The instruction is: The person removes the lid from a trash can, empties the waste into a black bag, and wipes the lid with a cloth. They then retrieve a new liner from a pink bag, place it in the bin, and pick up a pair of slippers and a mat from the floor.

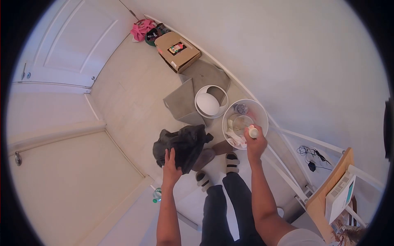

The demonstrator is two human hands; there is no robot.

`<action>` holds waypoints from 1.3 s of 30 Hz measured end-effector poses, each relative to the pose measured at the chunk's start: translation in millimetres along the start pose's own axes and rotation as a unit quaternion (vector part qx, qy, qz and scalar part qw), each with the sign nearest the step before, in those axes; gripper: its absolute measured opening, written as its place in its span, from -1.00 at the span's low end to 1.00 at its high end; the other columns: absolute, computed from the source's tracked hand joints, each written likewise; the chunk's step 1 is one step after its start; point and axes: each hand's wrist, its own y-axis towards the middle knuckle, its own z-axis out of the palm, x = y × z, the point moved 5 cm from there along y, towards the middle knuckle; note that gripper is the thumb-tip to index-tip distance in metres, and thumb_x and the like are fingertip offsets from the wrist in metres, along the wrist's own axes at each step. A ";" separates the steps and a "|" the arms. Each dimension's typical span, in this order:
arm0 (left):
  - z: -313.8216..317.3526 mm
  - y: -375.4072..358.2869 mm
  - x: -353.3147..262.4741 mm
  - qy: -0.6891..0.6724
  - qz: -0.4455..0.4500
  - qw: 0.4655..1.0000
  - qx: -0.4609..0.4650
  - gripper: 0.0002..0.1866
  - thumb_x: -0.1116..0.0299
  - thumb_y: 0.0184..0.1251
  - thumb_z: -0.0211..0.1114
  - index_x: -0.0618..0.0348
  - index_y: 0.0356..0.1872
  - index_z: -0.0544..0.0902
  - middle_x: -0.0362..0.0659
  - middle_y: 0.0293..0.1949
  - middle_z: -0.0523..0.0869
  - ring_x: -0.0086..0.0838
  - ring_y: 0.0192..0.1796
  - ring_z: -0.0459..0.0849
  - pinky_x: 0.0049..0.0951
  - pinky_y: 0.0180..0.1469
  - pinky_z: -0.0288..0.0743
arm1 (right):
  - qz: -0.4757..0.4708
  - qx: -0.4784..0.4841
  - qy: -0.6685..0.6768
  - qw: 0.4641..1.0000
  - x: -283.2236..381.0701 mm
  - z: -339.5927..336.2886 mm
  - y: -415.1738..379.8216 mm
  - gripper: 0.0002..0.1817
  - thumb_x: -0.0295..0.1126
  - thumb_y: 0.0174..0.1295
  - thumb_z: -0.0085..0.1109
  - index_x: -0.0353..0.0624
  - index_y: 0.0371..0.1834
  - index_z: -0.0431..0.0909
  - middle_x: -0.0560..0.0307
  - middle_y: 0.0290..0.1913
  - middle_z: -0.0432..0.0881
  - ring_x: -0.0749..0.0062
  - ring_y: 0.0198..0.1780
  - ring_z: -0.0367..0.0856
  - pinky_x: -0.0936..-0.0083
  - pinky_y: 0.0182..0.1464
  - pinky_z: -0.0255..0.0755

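A black plastic bag (182, 143) lies bunched on the floor, and my left hand (170, 170) is on its near side with fingers closed on it. My right hand (256, 143) is closed around a small pale round item (253, 132), above the near edge of a white round bin (266, 119). Inside the bin are a clear plastic cup (242, 123), a crumpled clear item (241, 108) and pale crumpled paper (234, 138). Beyond the black bag sits a white ring-shaped lid (208, 103) with its round flap tilted.
A cardboard box (177, 49) and pink bag (143, 29) stand along the wall. Grey folded panels (182, 100) lie under the lid. A green-capped bottle (157, 194) is at left, a wooden desk (324, 201) at right, cables (312, 158) behind it.
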 end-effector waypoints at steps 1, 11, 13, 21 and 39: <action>0.0 4.1 1.6 0.001 -0.003 1.000 -0.001 -0.01 0.66 -0.23 0.28 0.05 0.39 0.07 0.17 0.37 0.10 0.00 0.31 0.29 -0.27 0.26 0.30 | -0.034 -0.023 -0.008 0.999 18.6 -11.5 -3.0 -0.72 -0.34 -0.01 0.39 -0.13 -0.23 0.58 0.10 -0.42 0.64 0.41 -0.39 0.64 0.52 -0.28 0.48; 33.1 45.7 39.4 -0.026 0.080 0.995 0.049 0.09 0.60 -0.32 0.40 0.00 0.39 0.04 0.29 0.36 0.02 0.11 0.12 0.47 -0.19 0.06 0.47 | -0.010 0.031 0.152 0.988 107.2 -39.6 -57.7 -0.80 -0.48 0.06 0.29 -0.28 -0.25 0.55 0.26 -0.37 0.59 0.71 -0.33 0.48 0.67 -0.21 0.40; 37.7 50.1 39.1 -0.042 0.100 0.991 0.080 0.10 0.60 -0.34 0.41 0.02 0.39 0.03 0.31 0.36 0.00 0.13 0.11 0.46 -0.18 0.06 0.47 | 0.039 0.068 0.200 0.977 93.2 -4.8 -81.0 -0.80 -0.44 0.08 0.30 -0.27 -0.27 0.55 0.29 -0.38 0.59 0.73 -0.33 0.47 0.68 -0.22 0.40; 26.5 39.6 50.1 -0.118 0.181 0.964 0.154 0.15 0.50 -0.37 0.46 0.27 0.38 -0.03 0.29 0.39 -0.11 0.04 0.30 0.29 -0.29 0.20 0.33 | 0.037 0.236 0.101 0.966 23.2 180.2 -154.4 -0.74 -0.33 0.05 0.33 -0.24 -0.26 0.56 0.07 -0.44 0.65 0.50 -0.43 0.62 0.56 -0.31 0.47; -39.2 68.3 225.2 -0.190 0.028 0.980 0.046 0.25 0.73 -0.32 0.45 0.29 0.40 -0.28 0.10 0.18 0.43 -0.26 0.17 0.49 -0.45 0.22 0.32 | -0.112 0.462 -0.143 0.868 -53.5 350.3 -195.2 -0.74 -0.25 0.06 0.17 -0.19 -0.26 0.58 -0.15 -0.29 0.63 -0.02 -0.19 0.61 0.18 -0.11 0.45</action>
